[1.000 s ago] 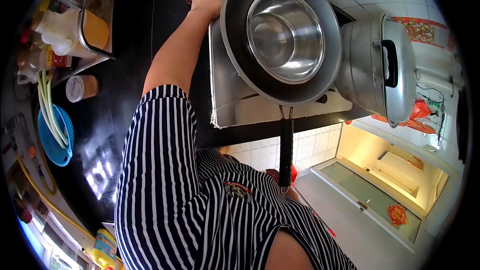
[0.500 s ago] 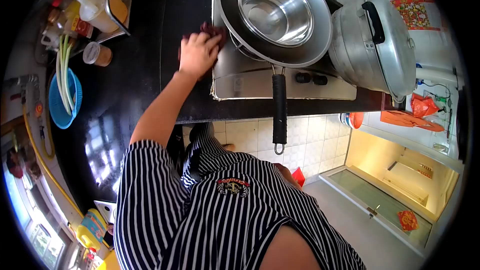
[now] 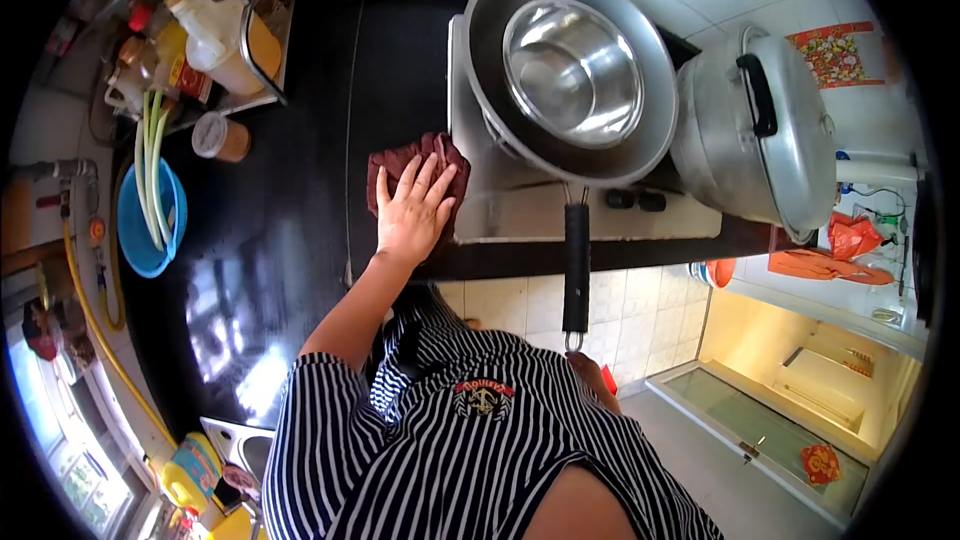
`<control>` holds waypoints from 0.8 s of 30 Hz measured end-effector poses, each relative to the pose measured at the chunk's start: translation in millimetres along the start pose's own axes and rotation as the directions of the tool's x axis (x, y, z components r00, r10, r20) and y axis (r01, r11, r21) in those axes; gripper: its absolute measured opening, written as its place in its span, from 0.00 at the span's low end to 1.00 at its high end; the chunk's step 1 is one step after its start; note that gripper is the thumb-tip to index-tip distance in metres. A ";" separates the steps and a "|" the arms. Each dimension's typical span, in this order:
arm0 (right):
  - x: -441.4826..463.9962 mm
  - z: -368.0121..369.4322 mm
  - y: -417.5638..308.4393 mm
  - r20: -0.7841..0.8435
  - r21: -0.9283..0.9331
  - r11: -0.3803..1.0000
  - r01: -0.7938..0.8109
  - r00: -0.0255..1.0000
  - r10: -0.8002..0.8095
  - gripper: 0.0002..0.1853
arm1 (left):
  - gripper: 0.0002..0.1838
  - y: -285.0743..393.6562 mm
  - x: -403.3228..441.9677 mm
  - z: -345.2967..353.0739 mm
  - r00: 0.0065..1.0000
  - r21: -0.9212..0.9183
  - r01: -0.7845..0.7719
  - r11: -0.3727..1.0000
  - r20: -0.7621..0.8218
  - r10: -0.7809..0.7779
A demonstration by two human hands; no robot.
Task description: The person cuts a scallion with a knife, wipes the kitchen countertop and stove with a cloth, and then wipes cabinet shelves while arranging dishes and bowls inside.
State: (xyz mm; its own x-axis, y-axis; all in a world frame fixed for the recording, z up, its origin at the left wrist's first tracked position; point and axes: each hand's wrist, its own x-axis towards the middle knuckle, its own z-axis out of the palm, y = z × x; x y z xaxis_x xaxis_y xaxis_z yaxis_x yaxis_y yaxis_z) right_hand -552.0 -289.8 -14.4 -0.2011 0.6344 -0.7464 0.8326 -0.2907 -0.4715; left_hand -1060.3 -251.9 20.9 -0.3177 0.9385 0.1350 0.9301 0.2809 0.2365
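My left hand (image 3: 412, 215) lies palm down with its fingers spread on a dark red cloth (image 3: 392, 162). The crumpled cloth rests on the black counter (image 3: 300, 70), against the left edge of the steel gas stove (image 3: 520, 215). To the right of the hand, a large grey pan (image 3: 478, 70) stands on the stove with its black handle (image 3: 576, 270) toward me. Inside the pan sits a shiny steel bowl (image 3: 575, 70) with nothing seen in it. Part of my right arm shows low beside my shirt, but my right hand is out of sight.
A tall lidded metal pot (image 3: 715, 135) stands right of the pan. At the left are a rack with bottles (image 3: 215, 45), a small jar (image 3: 222, 137) and a blue basket (image 3: 130, 230) with green onions (image 3: 150, 170). A yellow bottle (image 3: 190, 475) is at lower left.
My left hand and the cloth have come from the back of the counter along the stove's left side toward me. The fingers are now spread flatter, and more of the cloth shows.
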 end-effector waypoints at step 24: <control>-5.5 49.8 64.6 0.003 -0.014 0.996 0.092 0.996 -0.092 0.16 | 0.23 -50.4 156.4 45.4 0.981 0.142 -0.061 0.988 -0.176 0.085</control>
State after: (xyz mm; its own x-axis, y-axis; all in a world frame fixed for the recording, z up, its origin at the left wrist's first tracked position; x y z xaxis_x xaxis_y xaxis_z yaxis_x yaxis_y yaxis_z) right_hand -522.8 -347.8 -64.1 -0.2788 0.6560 -0.7014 0.8179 -0.2206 -0.5314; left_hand -1148.4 -110.1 -13.6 -0.2645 0.9091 0.3217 0.9644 0.2491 0.0890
